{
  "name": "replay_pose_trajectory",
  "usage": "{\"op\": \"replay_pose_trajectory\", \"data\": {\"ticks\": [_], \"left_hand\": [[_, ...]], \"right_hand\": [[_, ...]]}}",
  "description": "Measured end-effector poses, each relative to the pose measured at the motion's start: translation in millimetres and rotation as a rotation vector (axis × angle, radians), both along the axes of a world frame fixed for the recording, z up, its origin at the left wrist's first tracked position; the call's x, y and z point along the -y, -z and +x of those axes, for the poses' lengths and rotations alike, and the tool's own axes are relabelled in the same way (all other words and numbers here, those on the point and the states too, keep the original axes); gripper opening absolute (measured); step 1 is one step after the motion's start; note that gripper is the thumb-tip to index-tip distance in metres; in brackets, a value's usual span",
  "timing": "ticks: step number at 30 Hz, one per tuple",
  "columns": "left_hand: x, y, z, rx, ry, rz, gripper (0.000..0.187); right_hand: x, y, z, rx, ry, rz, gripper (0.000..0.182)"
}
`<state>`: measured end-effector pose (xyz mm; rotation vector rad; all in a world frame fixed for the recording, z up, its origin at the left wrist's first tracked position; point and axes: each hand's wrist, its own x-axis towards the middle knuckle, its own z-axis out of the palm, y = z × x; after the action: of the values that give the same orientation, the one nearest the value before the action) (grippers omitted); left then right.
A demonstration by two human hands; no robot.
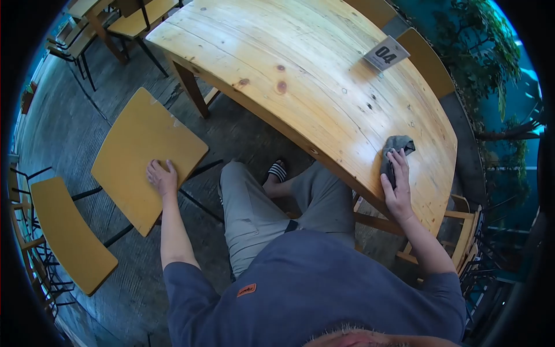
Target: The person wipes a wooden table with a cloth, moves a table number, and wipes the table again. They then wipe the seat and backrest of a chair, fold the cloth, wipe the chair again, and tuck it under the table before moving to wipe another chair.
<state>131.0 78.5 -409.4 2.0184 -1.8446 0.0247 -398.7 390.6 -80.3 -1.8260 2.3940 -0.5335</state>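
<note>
My right hand (398, 186) presses a crumpled grey cloth (398, 144) against the wooden table (254, 46), close to its right end. Part of the cloth sticks out beyond my fingers, and some of it is hidden under the palm. Over on the left, my left hand (163, 178) lies on the yellowish seat of a chair (136, 139), fingers spread and holding nothing.
A number sign marked 04 (386, 54) stands on the table's far side. The chair's backrest (72, 234) is at far left. More chairs (141, 20) stand at upper left, and a wooden chair (462, 231) at right. Green plants (491, 52) line the right side.
</note>
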Motion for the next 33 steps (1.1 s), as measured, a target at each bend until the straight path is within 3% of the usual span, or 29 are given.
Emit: {"op": "replay_pose_trajectory", "data": {"ticks": [5, 10, 14, 18, 22, 24, 28, 33], "left_hand": [[1.2, -8.3, -9.9, 0.074, -0.039, 0.076, 0.049], [5.4, -4.1, -7.3, 0.066, -0.043, 0.054, 0.05], [4.9, -10.3, -7.4, 0.048, -0.038, 0.082, 0.049], [5.5, -10.8, -6.3, 0.045, -0.035, 0.061, 0.049], [5.4, -4.7, -2.7, 0.032, -0.028, 0.06, 0.048], [4.5, -3.3, -4.4, 0.016, -0.014, 0.05, 0.048], [4.8, -4.9, -2.6, 0.019, -0.011, 0.023, 0.045], [2.3, -4.6, -3.9, 0.041, 0.02, 0.001, 0.045]], "right_hand": [[156.4, 1.9, 62.9, -0.017, -0.359, -0.008, 0.054], [334.7, 24.4, 145.9, -0.157, -0.573, -0.126, 0.05], [492.7, 58.9, 211.6, -0.258, -0.639, -0.324, 0.052], [609.3, 38.7, 267.8, -0.306, -0.586, -0.184, 0.043], [599.7, 51.2, 262.6, -0.252, -0.539, -0.398, 0.042], [560.9, 48.6, 238.6, -0.216, -0.543, -0.145, 0.051], [424.7, 41.2, 153.7, -0.229, -0.523, -0.209, 0.049], [229.5, 2.5, 53.8, -0.208, -0.123, 0.028, 0.052]]}}
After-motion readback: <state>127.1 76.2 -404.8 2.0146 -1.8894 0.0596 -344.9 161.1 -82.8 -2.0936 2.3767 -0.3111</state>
